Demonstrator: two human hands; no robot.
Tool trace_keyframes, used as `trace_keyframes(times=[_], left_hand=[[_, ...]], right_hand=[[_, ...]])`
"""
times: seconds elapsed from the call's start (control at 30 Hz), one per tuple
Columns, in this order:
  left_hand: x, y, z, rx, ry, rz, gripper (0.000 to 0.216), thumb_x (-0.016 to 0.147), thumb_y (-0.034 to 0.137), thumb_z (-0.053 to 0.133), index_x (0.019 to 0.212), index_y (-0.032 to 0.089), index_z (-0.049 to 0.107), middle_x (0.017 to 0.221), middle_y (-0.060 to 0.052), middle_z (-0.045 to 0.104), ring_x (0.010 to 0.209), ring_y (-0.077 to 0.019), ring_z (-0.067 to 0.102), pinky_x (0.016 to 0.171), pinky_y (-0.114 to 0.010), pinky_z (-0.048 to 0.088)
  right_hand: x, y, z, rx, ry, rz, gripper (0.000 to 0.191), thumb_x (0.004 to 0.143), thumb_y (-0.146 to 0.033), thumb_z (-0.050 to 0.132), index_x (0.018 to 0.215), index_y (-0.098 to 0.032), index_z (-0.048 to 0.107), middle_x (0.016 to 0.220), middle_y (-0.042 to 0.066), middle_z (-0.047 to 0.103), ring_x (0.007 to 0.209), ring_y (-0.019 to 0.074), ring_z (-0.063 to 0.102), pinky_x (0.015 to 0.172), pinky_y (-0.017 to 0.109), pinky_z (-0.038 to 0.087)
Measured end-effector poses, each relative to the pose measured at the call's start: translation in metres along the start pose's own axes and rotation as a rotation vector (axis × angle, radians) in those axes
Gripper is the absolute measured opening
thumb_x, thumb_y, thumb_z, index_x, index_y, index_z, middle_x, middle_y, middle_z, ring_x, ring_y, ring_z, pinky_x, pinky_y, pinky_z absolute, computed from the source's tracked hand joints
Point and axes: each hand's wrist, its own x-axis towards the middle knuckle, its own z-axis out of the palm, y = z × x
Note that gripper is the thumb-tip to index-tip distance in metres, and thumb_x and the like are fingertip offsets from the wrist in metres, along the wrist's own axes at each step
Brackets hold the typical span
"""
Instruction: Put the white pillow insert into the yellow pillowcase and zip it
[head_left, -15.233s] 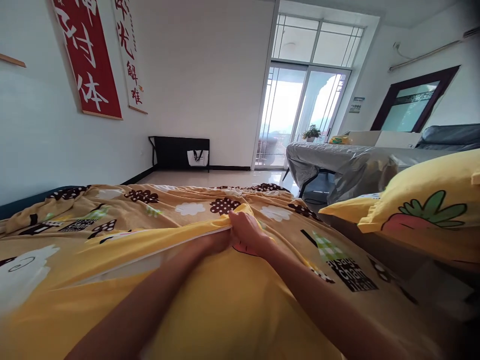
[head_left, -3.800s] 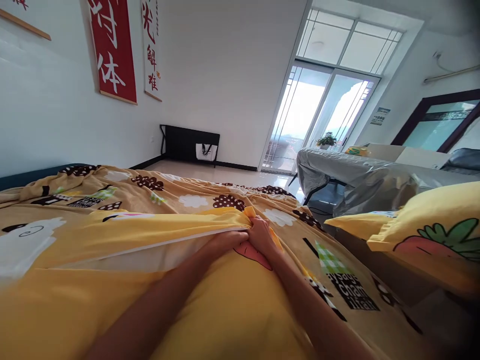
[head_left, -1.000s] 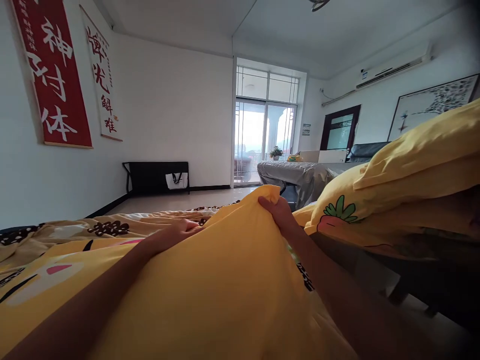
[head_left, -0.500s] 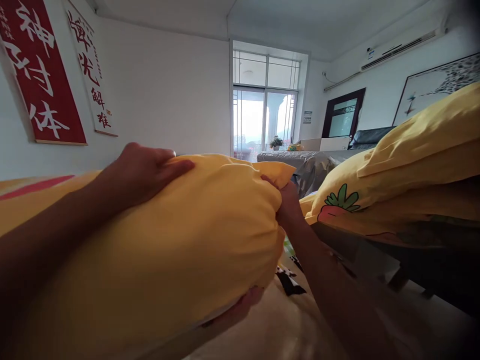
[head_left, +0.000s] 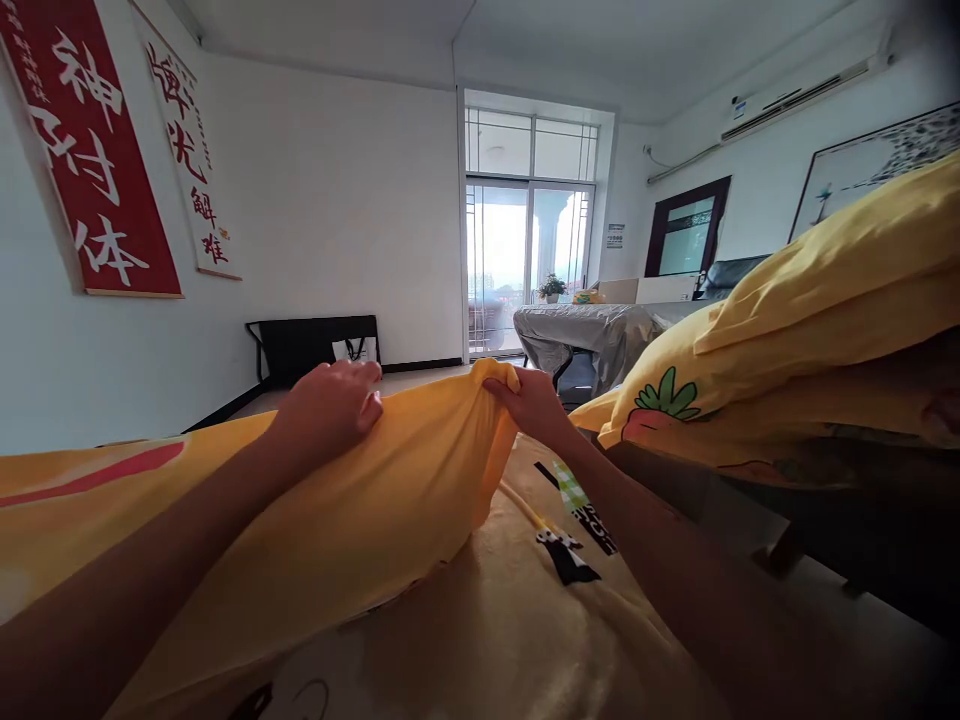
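A yellow pillow in its case [head_left: 360,520] is lifted off the patterned bedspread [head_left: 540,620]. My left hand [head_left: 330,405] is closed over the pillow's top edge, fingers curled onto the fabric. My right hand [head_left: 529,398] pinches the case's far corner, pulling it up into a peak. The pillow's body sags toward me between my forearms. A red mark shows on the case at the left.
Two more yellow pillows with carrot prints [head_left: 787,330] are stacked at the right on a dark surface. A table under a grey cover [head_left: 592,335] stands by the glass balcony doors [head_left: 525,265]. Red and white banners [head_left: 90,160] hang on the left wall above a black rack [head_left: 311,345].
Both hands left the case's opening on the bed and raised the pillow. In the last half second it dropped lower, and my left hand slid to the top edge near my right.
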Motion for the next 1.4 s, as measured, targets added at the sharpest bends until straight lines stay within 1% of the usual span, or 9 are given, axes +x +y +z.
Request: trace_keyframes(times=[0.1,0.27,0.43,0.53,0.63,0.83,1.03,1.2,1.4], left_hand=[[0.020,0.046,0.001,-0.122,0.109,0.038,0.043,0.092,0.038,0.031,0.115,0.011,0.055,0.103,-0.013,0.064,0.098,-0.0280,0.059,0.084,-0.039,0.044],[0.033,0.086,0.024,-0.319,-0.077,0.055,0.041,0.094,0.040,0.030,0.107,0.014,0.059,0.091,-0.012,0.067,0.083,-0.0273,0.063,0.066,-0.034,0.044],[0.029,0.079,0.029,-0.552,-0.090,0.007,0.051,0.087,0.061,0.039,0.073,0.017,0.060,0.068,-0.006,0.062,0.066,-0.0195,0.057,0.056,-0.029,0.034],[0.032,0.081,0.017,-0.598,-0.047,0.019,0.059,0.080,0.070,0.043,0.054,0.017,0.048,0.055,-0.002,0.051,0.053,-0.0132,0.044,0.051,-0.027,0.027],[0.036,0.082,-0.001,-0.603,-0.007,0.068,0.062,0.079,0.070,0.046,0.047,0.017,0.037,0.047,0.001,0.040,0.047,-0.0096,0.033,0.048,-0.028,0.022],[0.033,0.061,-0.042,-0.631,-0.038,-0.030,0.055,0.072,0.064,0.057,0.048,0.017,0.044,0.047,0.002,0.036,0.044,-0.0083,0.032,0.045,-0.027,0.019],[0.029,0.052,-0.064,-0.488,-0.013,-0.051,0.042,0.083,0.051,0.050,0.060,0.017,0.056,0.056,-0.003,0.050,0.052,-0.0133,0.047,0.050,-0.027,0.028],[0.027,0.065,-0.050,-0.082,0.206,-0.133,0.032,0.093,0.033,0.031,0.089,0.017,0.059,0.082,-0.010,0.061,0.073,-0.0229,0.058,0.058,-0.030,0.035],[0.026,0.070,-0.038,-0.221,0.185,-0.138,0.038,0.094,0.043,0.028,0.096,0.017,0.056,0.067,-0.006,0.054,0.063,-0.0203,0.054,0.056,-0.029,0.035]], right_hand=[[0.000,-0.011,0.000,-0.004,0.036,-0.041,0.035,0.078,-0.045,0.050,0.056,-0.018,0.046,0.051,-0.002,0.044,0.054,0.0099,0.035,0.057,0.025,0.031],[-0.009,-0.015,-0.011,0.071,0.115,-0.020,0.032,0.076,-0.047,0.055,0.064,-0.018,0.055,0.058,0.000,0.052,0.057,0.0121,0.043,0.057,0.025,0.036],[-0.041,0.010,-0.008,0.504,0.178,0.121,0.034,0.070,-0.050,0.065,0.086,-0.020,0.061,0.080,0.004,0.065,0.073,0.0170,0.058,0.067,0.027,0.047],[-0.071,0.018,0.023,0.602,0.009,0.260,0.040,0.067,-0.055,0.067,0.082,-0.018,0.062,0.078,0.006,0.066,0.071,0.0190,0.059,0.064,0.029,0.049],[-0.092,0.015,0.059,0.636,0.078,0.352,0.048,0.075,-0.063,0.054,0.072,-0.016,0.060,0.065,0.005,0.061,0.061,0.0174,0.055,0.054,0.028,0.046],[-0.081,0.000,0.056,0.465,0.225,0.168,0.054,0.077,-0.059,0.056,0.046,-0.018,0.036,0.045,-0.002,0.034,0.046,0.0081,0.033,0.042,0.022,0.029],[-0.081,-0.004,0.025,0.578,0.151,0.082,0.041,0.081,-0.053,0.057,0.065,-0.016,0.056,0.061,0.000,0.051,0.057,0.0111,0.045,0.051,0.022,0.038],[-0.114,0.005,0.052,0.446,-0.006,-0.056,0.025,0.090,-0.041,0.049,0.090,-0.017,0.059,0.082,0.003,0.058,0.079,0.0151,0.052,0.072,0.027,0.042],[-0.133,0.053,0.101,0.155,0.124,-0.056,0.025,0.093,-0.033,0.042,0.077,-0.018,0.054,0.074,0.004,0.058,0.071,0.0162,0.051,0.066,0.028,0.038]])
